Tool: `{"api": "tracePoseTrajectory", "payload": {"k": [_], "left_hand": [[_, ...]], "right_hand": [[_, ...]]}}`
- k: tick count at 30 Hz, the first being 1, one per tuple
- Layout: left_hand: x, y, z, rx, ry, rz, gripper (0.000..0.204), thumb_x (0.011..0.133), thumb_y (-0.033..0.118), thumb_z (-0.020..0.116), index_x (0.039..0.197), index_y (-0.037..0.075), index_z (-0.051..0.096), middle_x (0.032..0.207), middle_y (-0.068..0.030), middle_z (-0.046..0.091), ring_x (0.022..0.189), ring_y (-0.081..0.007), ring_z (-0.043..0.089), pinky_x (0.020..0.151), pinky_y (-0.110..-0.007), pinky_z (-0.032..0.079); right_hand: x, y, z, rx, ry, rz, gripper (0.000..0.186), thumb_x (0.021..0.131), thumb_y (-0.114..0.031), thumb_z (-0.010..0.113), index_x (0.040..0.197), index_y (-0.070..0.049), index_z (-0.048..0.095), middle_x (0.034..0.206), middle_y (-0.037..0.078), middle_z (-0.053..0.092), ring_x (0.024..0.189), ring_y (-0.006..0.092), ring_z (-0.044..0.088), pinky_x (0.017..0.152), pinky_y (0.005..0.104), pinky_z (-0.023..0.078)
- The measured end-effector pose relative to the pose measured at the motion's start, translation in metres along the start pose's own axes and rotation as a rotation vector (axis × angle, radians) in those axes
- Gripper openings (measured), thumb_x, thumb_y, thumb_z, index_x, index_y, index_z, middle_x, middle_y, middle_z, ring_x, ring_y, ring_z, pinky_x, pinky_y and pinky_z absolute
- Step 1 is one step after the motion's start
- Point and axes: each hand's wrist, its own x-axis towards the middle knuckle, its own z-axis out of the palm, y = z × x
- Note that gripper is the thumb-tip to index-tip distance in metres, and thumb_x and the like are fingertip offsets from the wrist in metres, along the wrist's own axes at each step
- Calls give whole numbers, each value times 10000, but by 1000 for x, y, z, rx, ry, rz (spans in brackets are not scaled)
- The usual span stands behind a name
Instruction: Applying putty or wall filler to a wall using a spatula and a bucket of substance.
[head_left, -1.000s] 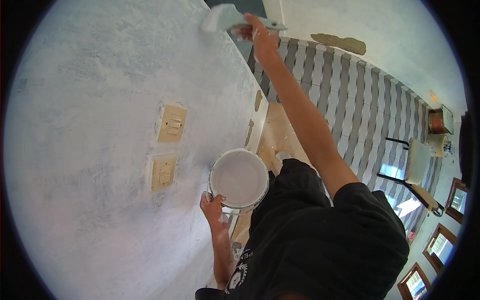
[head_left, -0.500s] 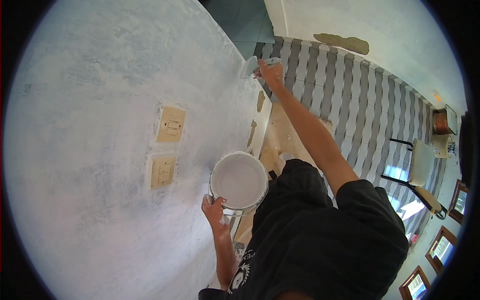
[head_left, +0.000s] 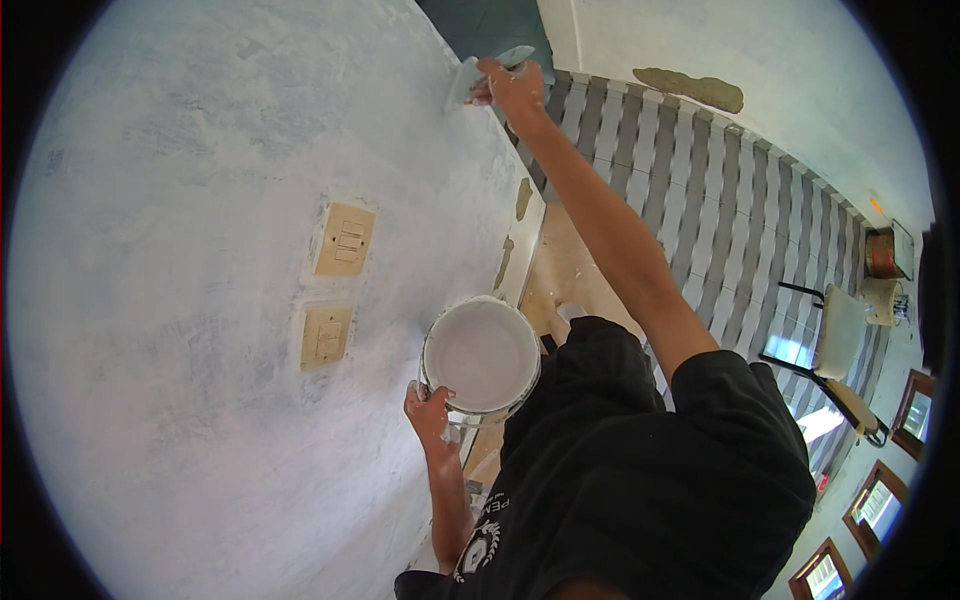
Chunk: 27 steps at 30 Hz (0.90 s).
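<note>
Left hand: the left hand point(head_left: 432, 415) was at 6 o'clock of the frame, fingers curled around the lower rim of a white bucket point(head_left: 480, 358), bearing it at waist height.
Bucket: upright, close by the wall, mouth open; the inside showed pale white compound, level not readable.
Right hand: the right hand point(head_left: 513, 88) was raised to 12 o'clock on an outstretched arm, fingers clenched on the handle of a putty knife point(head_left: 472, 78).
Putty knife: its blade lay against the wall point(head_left: 180, 300) near the upper edge; exact contact angle could not be told.
Wall: coated almost all over in patchy white-grey skim, with bluish tone showing through in places.
Switch plates: two beige switch plates point(head_left: 343, 240), one above the other at 9 o'clock of the bucket, left uncoated.
Bare patches: small brown spots point(head_left: 522, 198) remained along the wall's corner edge, at 12 o'clock of the bucket.
Progress (judged): skim mostly laid; the top strip, corner patches and evening-out appeared to be left.
</note>
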Motion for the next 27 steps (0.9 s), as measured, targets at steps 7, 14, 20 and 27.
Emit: {"api": "tracePoseTrajectory", "payload": {"k": [7,14,20,27], "left_hand": [[3,9,13,-59,-50,-16,217,641,-81,582,716,66,440,658,-32,508,571,-116,447,561,-254,371],[8,3,4,51,-19,29,219,641,-71,599,724,63,447,639,-29,498,543,-121,442,532,-264,352],[14,-14,-15,101,-19,41,226,635,-63,609,723,65,445,645,-11,477,554,-106,415,528,-259,333],[17,-33,-31,78,-27,12,209,632,-65,607,747,51,476,656,-20,505,555,-116,444,528,-255,344]], "right_hand": [[-29,-22,-20,595,-192,11,210,836,-157,667,916,30,612,798,159,668,639,242,677,587,346,570],[-61,107,-33,577,-173,136,267,884,-233,646,978,12,597,822,147,677,672,233,681,551,318,543],[-76,162,-61,424,-52,273,273,875,-276,650,965,-22,610,831,117,685,672,210,684,561,294,526],[-57,118,-18,30,88,49,223,814,-145,669,774,61,593,666,144,640,514,206,645,441,312,529]]}}
